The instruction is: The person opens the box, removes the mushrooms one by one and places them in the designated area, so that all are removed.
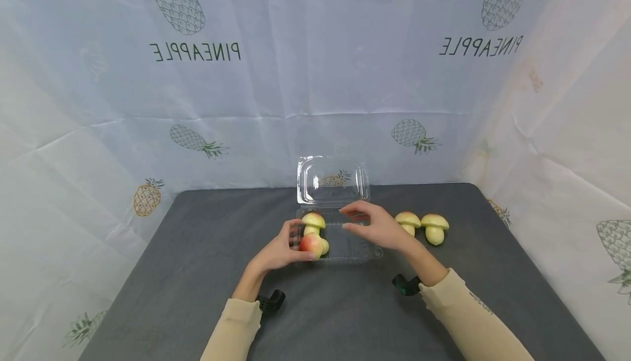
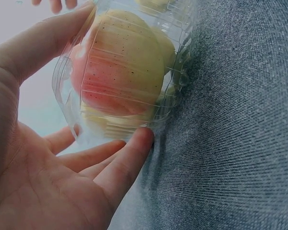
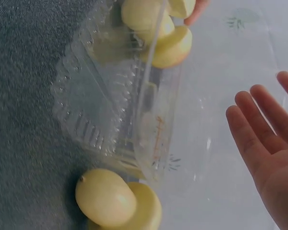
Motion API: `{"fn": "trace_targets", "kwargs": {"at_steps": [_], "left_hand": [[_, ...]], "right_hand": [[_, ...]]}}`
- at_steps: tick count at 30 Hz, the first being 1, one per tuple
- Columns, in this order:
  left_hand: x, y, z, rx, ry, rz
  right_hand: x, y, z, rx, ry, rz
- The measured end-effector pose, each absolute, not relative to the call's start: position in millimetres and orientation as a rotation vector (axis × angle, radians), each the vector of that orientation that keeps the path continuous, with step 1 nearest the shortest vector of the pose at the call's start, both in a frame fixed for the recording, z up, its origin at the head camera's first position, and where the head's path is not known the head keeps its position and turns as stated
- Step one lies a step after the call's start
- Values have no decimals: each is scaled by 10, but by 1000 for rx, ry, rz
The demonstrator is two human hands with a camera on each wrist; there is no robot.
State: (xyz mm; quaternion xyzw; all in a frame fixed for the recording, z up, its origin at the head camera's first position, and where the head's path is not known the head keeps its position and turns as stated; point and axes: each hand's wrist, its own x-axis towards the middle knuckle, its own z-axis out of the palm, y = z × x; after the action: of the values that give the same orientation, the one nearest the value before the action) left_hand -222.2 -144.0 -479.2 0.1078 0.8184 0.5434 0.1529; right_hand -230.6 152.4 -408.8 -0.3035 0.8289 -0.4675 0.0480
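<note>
A clear plastic clamshell box stands on the table with its lid raised at the back. Two toy mushrooms with red-and-yellow caps lie in its left half: a rear mushroom and a front mushroom. My left hand holds the box's left end, thumb along the near side and fingers spread around the end wall, as the left wrist view shows. Over the right half of the box, my right hand hovers with relaxed fingers and nothing in them; the right wrist view shows its palm apart from the box.
To the right of the box, two more toy mushrooms sit side by side on the dark grey table: a nearer-to-box mushroom and an outer mushroom. A pale curtain printed with pineapples hangs behind the table and along both sides.
</note>
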Motion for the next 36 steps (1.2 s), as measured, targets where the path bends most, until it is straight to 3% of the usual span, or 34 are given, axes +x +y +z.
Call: {"fn": "trace_targets", "kwargs": {"at_steps": [36], "left_hand": [[-2200, -1453, -4800, 349, 2326, 1564]], "right_hand": [[-2455, 1048, -4542, -938, 2295, -1310]]}}
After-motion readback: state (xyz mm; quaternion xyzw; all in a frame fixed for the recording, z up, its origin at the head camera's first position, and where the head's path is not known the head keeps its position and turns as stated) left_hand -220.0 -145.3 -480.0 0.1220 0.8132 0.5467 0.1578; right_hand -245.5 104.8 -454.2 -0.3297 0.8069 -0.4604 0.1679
